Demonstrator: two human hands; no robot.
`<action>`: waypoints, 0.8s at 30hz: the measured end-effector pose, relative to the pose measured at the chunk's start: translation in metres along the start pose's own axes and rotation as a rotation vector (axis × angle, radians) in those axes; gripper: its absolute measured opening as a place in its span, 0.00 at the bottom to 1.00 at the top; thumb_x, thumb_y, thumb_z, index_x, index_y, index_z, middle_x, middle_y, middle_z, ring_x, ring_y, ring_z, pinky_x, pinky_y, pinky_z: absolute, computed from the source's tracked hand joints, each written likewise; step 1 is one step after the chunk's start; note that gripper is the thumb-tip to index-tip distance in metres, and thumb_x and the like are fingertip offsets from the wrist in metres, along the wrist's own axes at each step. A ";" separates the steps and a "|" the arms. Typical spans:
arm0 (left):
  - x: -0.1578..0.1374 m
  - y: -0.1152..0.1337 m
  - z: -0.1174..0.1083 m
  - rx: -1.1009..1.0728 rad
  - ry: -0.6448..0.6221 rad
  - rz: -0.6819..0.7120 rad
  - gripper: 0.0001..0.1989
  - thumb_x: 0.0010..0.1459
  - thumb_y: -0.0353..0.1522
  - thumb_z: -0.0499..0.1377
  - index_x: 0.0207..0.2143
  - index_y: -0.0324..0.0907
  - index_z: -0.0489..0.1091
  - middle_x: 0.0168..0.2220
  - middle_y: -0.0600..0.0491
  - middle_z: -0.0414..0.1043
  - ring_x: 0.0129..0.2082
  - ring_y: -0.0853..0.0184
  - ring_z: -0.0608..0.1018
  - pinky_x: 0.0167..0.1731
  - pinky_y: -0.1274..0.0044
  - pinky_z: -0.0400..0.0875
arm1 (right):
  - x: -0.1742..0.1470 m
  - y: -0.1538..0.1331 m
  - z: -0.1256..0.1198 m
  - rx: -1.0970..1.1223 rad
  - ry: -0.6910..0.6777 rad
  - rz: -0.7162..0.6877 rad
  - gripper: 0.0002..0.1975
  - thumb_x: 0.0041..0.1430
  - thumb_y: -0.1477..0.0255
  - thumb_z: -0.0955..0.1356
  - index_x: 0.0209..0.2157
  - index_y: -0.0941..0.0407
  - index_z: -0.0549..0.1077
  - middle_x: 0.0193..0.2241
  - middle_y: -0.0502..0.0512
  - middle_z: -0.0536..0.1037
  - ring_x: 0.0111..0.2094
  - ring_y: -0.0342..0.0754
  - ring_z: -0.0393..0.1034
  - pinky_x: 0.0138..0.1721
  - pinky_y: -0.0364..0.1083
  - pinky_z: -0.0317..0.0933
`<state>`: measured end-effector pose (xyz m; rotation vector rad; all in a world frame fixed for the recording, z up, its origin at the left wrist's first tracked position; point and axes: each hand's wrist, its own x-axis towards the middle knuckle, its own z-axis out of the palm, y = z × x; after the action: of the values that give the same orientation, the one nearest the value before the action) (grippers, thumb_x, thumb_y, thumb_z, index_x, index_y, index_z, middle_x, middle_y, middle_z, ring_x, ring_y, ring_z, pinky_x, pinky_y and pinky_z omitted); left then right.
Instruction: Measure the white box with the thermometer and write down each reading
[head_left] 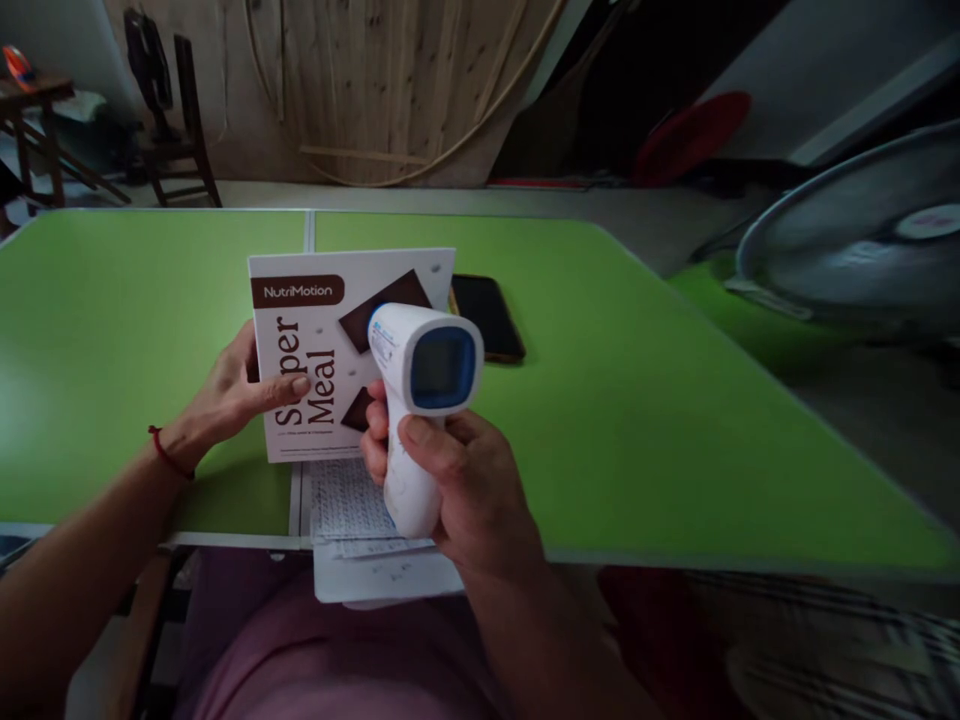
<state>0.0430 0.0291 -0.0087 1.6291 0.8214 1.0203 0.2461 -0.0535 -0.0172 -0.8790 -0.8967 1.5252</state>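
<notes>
My left hand [247,385] grips a white and brown box [300,350] marked "NutriMotion Super Meal", thumb across its front and the other fingers behind it. The box is held up, front towards me, above the table. In my right hand [465,470] is a white infrared thermometer [412,440], fingers wrapped round its handle. Its blue-framed screen [444,368] faces me and looks dark. The thermometer's head overlaps the box's right part from my side; whether they touch I cannot tell. Handwritten sheets [349,500] lie below, partly hidden by the box and the thermometer.
A dark phone [487,315] lies on the green folding table [637,430], behind the thermometer. White paper hangs over the near edge. A large fan [855,230] stands to the right. Beyond the table are a wooden chair [180,150] and a red round object [690,135].
</notes>
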 end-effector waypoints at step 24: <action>0.001 0.005 -0.020 0.105 0.182 0.068 0.26 0.52 0.42 0.71 0.50 0.41 0.69 0.48 0.47 0.77 0.45 0.54 0.79 0.41 0.59 0.80 | -0.002 -0.052 -0.151 -1.362 0.399 -0.062 0.23 0.52 0.64 0.70 0.50 0.57 0.76 0.48 0.69 0.77 0.44 0.61 0.74 0.41 0.55 0.66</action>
<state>0.0257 0.0366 -0.0005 1.6795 0.9604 1.2043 0.4040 -0.0376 -0.0364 -1.9725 -1.6142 0.4528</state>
